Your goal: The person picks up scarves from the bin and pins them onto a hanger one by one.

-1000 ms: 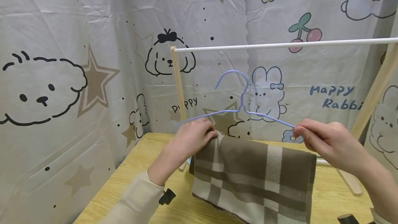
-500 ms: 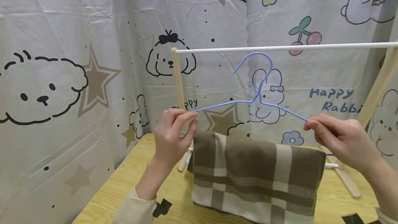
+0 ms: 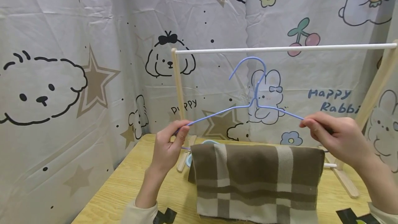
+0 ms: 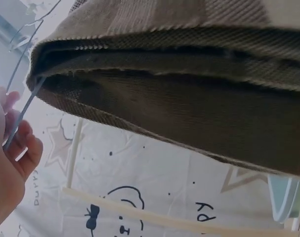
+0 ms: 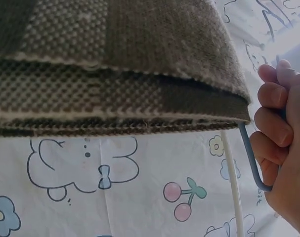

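Note:
A blue wire hanger (image 3: 217, 113) is held up level in front of me, its hook pointing upward. My left hand (image 3: 168, 144) pinches its left shoulder between thumb and fingers. At the other end my right hand (image 3: 340, 137) grips the right shoulder with curled fingers. Over the hanger's lower bar hangs a folded brown and cream plaid cloth (image 3: 255, 168), spread along most of the bar's width. Both wrist views show the folded layers of the plaid cloth (image 4: 164, 98) from the side, with the bar running into the fold beside each hand.
Behind the hanger stands a wooden rack with a white top rail (image 3: 286, 48), above the hook in the head view. Its right wooden leg (image 3: 346, 182) rests on the wooden table (image 3: 124, 182). A light-blue object (image 3: 188, 160) shows partly behind the cloth. A printed curtain (image 3: 124, 61) closes off the back.
My left hand has let go of the cloth and moved out to the hanger's left shoulder. The hanger shifted right and rose, then dipped slightly. The cloth now hangs straighter.

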Available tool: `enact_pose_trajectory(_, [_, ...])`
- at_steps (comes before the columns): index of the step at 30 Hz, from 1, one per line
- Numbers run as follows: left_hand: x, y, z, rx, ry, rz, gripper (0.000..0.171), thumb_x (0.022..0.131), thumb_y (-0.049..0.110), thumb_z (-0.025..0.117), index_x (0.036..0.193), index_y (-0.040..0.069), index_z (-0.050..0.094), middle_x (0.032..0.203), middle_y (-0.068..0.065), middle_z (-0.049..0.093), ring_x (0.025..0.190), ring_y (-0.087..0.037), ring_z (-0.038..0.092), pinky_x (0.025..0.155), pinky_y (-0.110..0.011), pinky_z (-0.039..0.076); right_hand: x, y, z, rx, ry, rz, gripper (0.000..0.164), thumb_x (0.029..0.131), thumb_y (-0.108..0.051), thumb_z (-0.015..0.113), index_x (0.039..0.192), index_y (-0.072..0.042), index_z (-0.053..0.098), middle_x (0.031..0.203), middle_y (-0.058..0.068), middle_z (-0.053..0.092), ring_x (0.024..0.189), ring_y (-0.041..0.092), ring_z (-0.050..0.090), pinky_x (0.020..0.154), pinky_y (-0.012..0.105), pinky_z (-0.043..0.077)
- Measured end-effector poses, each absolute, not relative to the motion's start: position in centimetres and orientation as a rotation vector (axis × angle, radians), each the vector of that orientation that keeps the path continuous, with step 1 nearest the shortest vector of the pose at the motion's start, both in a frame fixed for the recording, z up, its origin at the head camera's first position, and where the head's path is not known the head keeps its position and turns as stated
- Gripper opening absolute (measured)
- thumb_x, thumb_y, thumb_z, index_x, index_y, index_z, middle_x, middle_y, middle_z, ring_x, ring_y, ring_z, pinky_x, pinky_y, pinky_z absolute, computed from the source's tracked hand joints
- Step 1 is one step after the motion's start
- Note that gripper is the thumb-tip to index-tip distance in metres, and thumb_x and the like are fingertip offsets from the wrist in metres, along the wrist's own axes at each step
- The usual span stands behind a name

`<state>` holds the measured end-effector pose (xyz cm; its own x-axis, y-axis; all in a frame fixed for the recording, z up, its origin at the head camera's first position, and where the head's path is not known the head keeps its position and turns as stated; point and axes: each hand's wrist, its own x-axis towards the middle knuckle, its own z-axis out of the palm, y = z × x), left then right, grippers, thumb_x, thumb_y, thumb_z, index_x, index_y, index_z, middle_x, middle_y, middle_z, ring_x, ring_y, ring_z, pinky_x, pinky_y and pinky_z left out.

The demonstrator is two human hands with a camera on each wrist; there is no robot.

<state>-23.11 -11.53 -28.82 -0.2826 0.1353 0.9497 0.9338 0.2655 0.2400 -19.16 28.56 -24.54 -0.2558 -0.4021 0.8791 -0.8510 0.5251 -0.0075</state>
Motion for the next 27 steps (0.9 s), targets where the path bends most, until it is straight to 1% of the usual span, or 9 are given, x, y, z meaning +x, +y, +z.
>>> enact_pose_trajectory(4, [-22.9, -11.0, -29.1, -0.975, -1.618, -1.097, 0.019, 0.099, 0.021, 0.061, 0.096, 0.005, 0.069, 0.069, 0.001, 0.048, 0.062, -0.006, 0.041, 0.055, -0.02, 0.035, -19.2, 28.5, -24.5, 1.035, -1.845, 0.625, 0.034, 0.104, -0.02, 0.054, 0.084, 0.002, 0.07, 0.063, -0.011, 0.048, 0.057, -0.009, 0.039, 0.049, 0.008, 0.033])
enact_pose_trajectory(10, [-22.8, -10.8, -29.8, -0.932, -1.561, -1.139, 0.018, 0.098, 0.018, 0.062, 0.093, 0.002, 0.069, 0.064, 0.0, 0.042, 0.055, -0.008, 0.033, 0.048, -0.019, 0.027, -19.4, 28.0, -24.2, 1.052, -1.85, 0.622, 0.033, 0.103, -0.021, 0.055, 0.085, 0.002, 0.071, 0.063, -0.01, 0.049, 0.059, -0.009, 0.041, 0.05, 0.007, 0.035])
enact_pose_trajectory(15, [-23.1, -10.4, -30.2, -0.911, -1.519, -1.155, 0.014, 0.099, 0.009, 0.06, 0.096, -0.002, 0.068, 0.065, -0.003, 0.046, 0.054, -0.009, 0.033, 0.049, -0.019, 0.028, -19.4, 27.2, -24.2, 0.914, -1.829, 0.55, 0.05, 0.102, -0.041, 0.051, 0.081, -0.001, 0.072, 0.062, -0.007, 0.053, 0.062, -0.01, 0.043, 0.051, 0.007, 0.033])
enact_pose_trajectory(17, [-23.2, -10.2, -30.3, -0.88, -1.491, -1.157, 0.012, 0.098, 0.007, 0.06, 0.096, -0.002, 0.068, 0.065, -0.004, 0.048, 0.053, -0.009, 0.033, 0.048, -0.018, 0.028, -19.4, 26.8, -24.2, 0.851, -1.811, 0.54, 0.056, 0.101, -0.048, 0.05, 0.082, 0.0, 0.073, 0.064, -0.004, 0.057, 0.07, -0.01, 0.045, 0.057, 0.005, 0.033])
enact_pose_trajectory(19, [-23.2, -10.1, -30.3, -0.845, -1.459, -1.152, 0.012, 0.097, 0.006, 0.061, 0.096, -0.002, 0.069, 0.065, -0.005, 0.05, 0.052, -0.008, 0.032, 0.047, -0.017, 0.026, -19.3, 26.3, -24.2, 0.815, -1.784, 0.558, 0.06, 0.099, -0.051, 0.051, 0.087, 0.003, 0.073, 0.072, 0.001, 0.063, 0.084, -0.01, 0.047, 0.071, 0.005, 0.034])
enact_pose_trajectory(21, [-23.2, -10.1, -30.3, -0.802, -1.432, -1.14, 0.012, 0.097, 0.007, 0.062, 0.096, -0.002, 0.07, 0.065, -0.005, 0.049, 0.051, -0.007, 0.031, 0.047, -0.016, 0.025, -19.1, 25.8, -24.2, 0.778, -1.744, 0.586, 0.062, 0.099, -0.052, 0.052, 0.093, 0.006, 0.072, 0.085, 0.01, 0.066, 0.1, -0.009, 0.046, 0.087, 0.009, 0.031])
enact_pose_trajectory(24, [-23.2, -10.4, -30.2, -0.734, -1.409, -1.111, 0.012, 0.096, 0.008, 0.063, 0.095, -0.001, 0.071, 0.064, -0.004, 0.048, 0.051, -0.006, 0.029, 0.047, -0.015, 0.023, -18.4, 25.2, -24.5, 0.732, -1.668, 0.649, 0.061, 0.098, -0.051, 0.057, 0.101, 0.009, 0.07, 0.1, 0.02, 0.065, 0.116, -0.006, 0.045, 0.099, 0.018, 0.026])
enact_pose_trajectory(25, [-23.2, -10.4, -30.2, -0.712, -1.404, -1.109, 0.012, 0.096, 0.008, 0.063, 0.094, -0.001, 0.071, 0.063, -0.004, 0.048, 0.051, -0.006, 0.029, 0.047, -0.015, 0.022, -18.2, 25.0, -24.8, 0.702, -1.645, 0.67, 0.06, 0.097, -0.049, 0.059, 0.102, 0.009, 0.07, 0.102, 0.02, 0.065, 0.118, -0.005, 0.045, 0.1, 0.02, 0.026])
enact_pose_trajectory(27, [-23.3, -10.6, -30.2, -0.664, -1.39, -1.102, 0.011, 0.095, 0.006, 0.065, 0.093, -0.002, 0.071, 0.063, -0.005, 0.047, 0.051, -0.005, 0.029, 0.046, -0.015, 0.022, -17.7, 24.9, -25.5, 0.652, -1.613, 0.725, 0.055, 0.096, -0.044, 0.064, 0.103, 0.01, 0.069, 0.107, 0.009, 0.067, 0.118, -0.004, 0.047, 0.099, 0.02, 0.026])
